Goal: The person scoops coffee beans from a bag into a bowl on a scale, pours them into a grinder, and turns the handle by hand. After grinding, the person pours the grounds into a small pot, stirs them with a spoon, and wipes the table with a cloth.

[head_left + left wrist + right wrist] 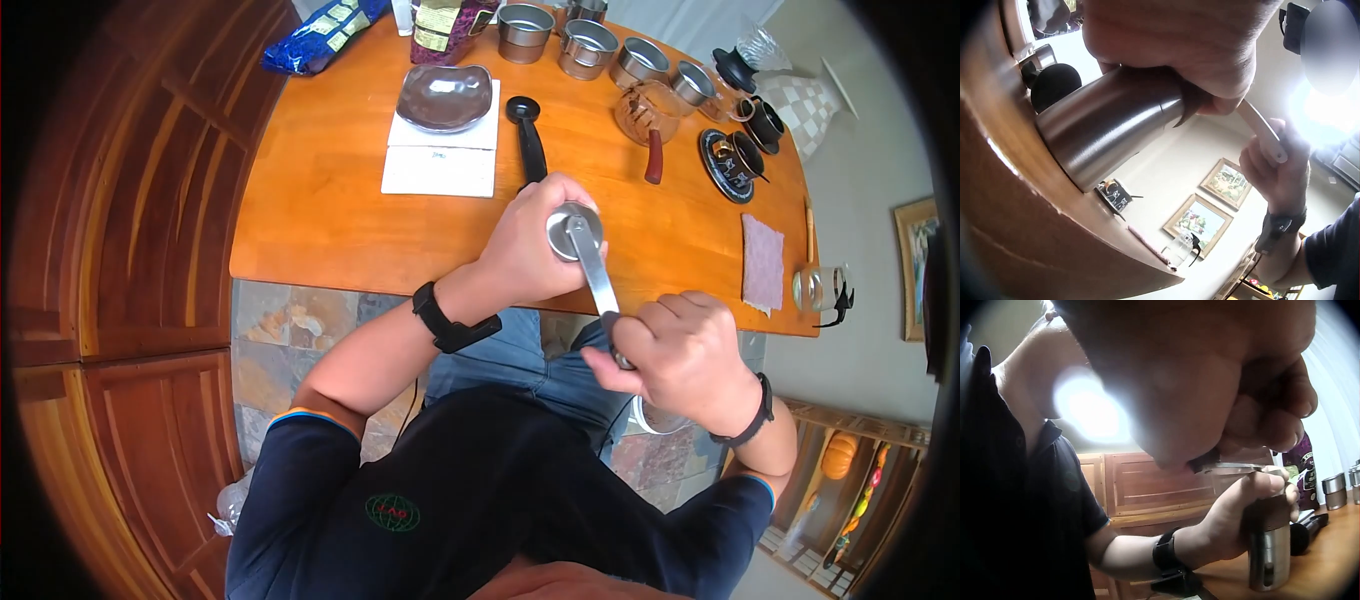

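A steel hand coffee grinder stands at the table's front edge, its metal body seen from the side in both wrist views. My left hand wraps round its upper part, just under the lid. From the lid a flat metal crank arm reaches toward my body and to the right. My right hand grips the knob at the crank's end, fingers curled over it and thumb below. Behind the left hand lies a black scoop. To its left a brown dish rests on a white scale.
Steel cups line the back edge. A glass pot with a red-brown handle, a cup on a dark saucer, a pink cloth and a glass jar are on the right. A blue bag lies back left.
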The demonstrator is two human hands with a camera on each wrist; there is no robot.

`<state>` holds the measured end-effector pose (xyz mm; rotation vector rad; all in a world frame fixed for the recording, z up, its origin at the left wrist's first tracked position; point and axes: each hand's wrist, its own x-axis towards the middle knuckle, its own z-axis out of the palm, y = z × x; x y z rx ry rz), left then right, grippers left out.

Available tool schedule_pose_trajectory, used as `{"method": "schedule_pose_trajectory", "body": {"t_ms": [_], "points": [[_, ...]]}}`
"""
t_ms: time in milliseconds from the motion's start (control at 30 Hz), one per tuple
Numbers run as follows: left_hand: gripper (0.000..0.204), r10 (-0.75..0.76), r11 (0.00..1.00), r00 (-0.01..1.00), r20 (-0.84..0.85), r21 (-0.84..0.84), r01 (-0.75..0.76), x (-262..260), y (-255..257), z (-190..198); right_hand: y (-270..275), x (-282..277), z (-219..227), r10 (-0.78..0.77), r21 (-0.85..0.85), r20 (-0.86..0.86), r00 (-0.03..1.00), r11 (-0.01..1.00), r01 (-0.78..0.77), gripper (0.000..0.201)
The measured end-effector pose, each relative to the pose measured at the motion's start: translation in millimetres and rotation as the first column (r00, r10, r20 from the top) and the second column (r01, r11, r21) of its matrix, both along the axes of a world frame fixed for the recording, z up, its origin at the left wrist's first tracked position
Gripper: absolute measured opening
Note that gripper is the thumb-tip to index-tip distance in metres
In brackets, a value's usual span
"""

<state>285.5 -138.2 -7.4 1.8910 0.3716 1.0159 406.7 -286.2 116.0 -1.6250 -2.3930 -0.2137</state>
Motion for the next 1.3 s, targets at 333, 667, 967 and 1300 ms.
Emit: {"method": "schedule_pose_trajectory", "body": {"t_ms": [333,667,967,1300], "points": [[0.045,0.014,0.988,0.999,-0.040,-0.150,-0.020,2,-6,-1,35,-30,-18,0.346,-0.033,-0.005,0.938,0.938,-0.346,0.041],[0.043,-0.002,0.985,0.985,-0.172,-0.168,-0.028,-5,-11,14,92,-48,-7,0.387,0.106,0.022,0.922,0.916,-0.387,0.017],[0.050,-0.006,0.998,0.999,-0.054,0.058,0.009,0,1,2,143,-42,-6,0.352,0.182,0.143,0.925,0.909,-0.374,0.038],[0.037,0.057,0.992,0.998,0.025,-0.116,-0.054,5,-2,1,177,21,2,0.049,0.078,0.134,0.990,0.995,-0.060,0.042]]}}
